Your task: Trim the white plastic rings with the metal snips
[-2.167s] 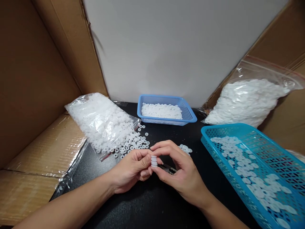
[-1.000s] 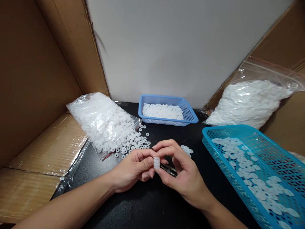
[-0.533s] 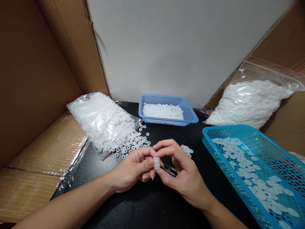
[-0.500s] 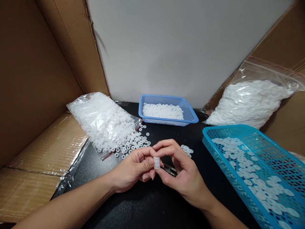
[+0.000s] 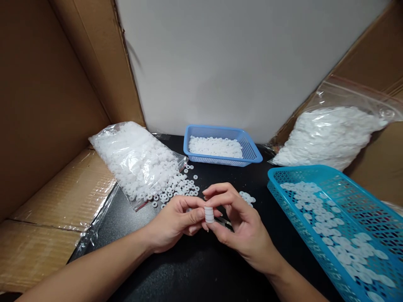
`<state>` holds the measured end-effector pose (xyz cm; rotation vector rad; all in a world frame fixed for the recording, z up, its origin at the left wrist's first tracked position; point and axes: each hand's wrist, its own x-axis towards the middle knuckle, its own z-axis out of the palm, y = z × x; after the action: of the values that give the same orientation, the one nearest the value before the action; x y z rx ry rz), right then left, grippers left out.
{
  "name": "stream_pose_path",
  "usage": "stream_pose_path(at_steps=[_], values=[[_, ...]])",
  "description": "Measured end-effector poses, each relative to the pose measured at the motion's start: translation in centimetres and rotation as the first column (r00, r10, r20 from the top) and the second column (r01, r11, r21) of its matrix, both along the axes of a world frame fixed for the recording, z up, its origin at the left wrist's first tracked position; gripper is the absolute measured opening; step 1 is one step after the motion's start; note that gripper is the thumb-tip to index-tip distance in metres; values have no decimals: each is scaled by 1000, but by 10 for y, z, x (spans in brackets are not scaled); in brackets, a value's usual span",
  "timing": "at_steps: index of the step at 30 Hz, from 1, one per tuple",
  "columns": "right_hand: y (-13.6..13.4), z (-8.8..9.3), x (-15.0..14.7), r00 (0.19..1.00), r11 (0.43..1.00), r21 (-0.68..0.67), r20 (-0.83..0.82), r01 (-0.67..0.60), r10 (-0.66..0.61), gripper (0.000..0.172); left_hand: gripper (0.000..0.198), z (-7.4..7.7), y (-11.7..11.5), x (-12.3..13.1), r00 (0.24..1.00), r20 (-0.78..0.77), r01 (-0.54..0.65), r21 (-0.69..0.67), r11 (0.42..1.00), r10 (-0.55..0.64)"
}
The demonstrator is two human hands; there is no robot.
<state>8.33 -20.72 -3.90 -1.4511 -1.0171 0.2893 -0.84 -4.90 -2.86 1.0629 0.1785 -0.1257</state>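
Observation:
A short upright stack of white washers stands between my fingertips above the black table. My left hand pinches the stack's left side with thumb and forefinger. My right hand closes on it from the right, forefinger at the top and thumb near the bottom. A metal tool, mostly hidden behind my right hand, shows between its fingers; I cannot make out its kind. Loose white washers lie on the table beyond my left hand. A small cluster of flat white rings lies past my right hand.
A clear bag of white washers spills open at the left. At the back stands a blue basket with white pieces inside. On the right are a turquoise basket holding flat rings and another full bag. Cardboard borders the left.
Both hands stay on the stack, which has shifted very slightly right. My right fingers have moved a little, and less of the metal tool shows.

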Motion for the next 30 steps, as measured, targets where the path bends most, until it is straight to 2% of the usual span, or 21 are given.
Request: stream_pose_path(at_steps=[5, 8, 11, 14, 16, 19, 23, 25, 27, 30], values=[[0, 2, -1, 1000, 1000, 0, 5, 0, 0, 21, 41, -3, 0, 0, 1000, 2, -22, -21, 1000, 22], [1, 4, -1, 999, 999, -6, 23, 44, -44, 18, 39, -3, 0, 1, 994, 24, -105, 44, 994, 104], [2, 5, -1, 985, 992, -11, 116, 128, -126, 15, 42, -1, 0, 1, 984, 71, -171, 99, 980, 165], [3, 6, -1, 948, 975, 2, 231, 224, -218, 15, 49, 1, 0, 1, 978, 122, -180, 110, 977, 167], [3, 6, -1, 920, 963, 5, 294, 268, -258, 15, 44, 3, 0, 0, 976, 129, -193, 133, 972, 176], [3, 6, 0, 878, 951, -20, 392, 308, -276, 11, 36, 5, -1, 0, 972, 106, -225, 190, 955, 208], [2, 7, 3, 839, 945, -41, 474, 325, -268, 9, 37, 3, -1, 1, 958, 80, -288, 246, 925, 277], [0, 6, 6, 841, 942, -93, 484, 323, -241, 18, 37, 1, -1, 2, 949, 67, -316, 240, 918, 309], [-7, 4, 12, 853, 919, -221, 487, 328, -188, 27, 37, 0, 0, 3, 944, 55, -331, 185, 925, 327], [-23, -2, 22, 842, 818, -478, 539, 319, -14, 33, 39, 0, 1, 5, 951, 24, -309, 48, 950, 308]])
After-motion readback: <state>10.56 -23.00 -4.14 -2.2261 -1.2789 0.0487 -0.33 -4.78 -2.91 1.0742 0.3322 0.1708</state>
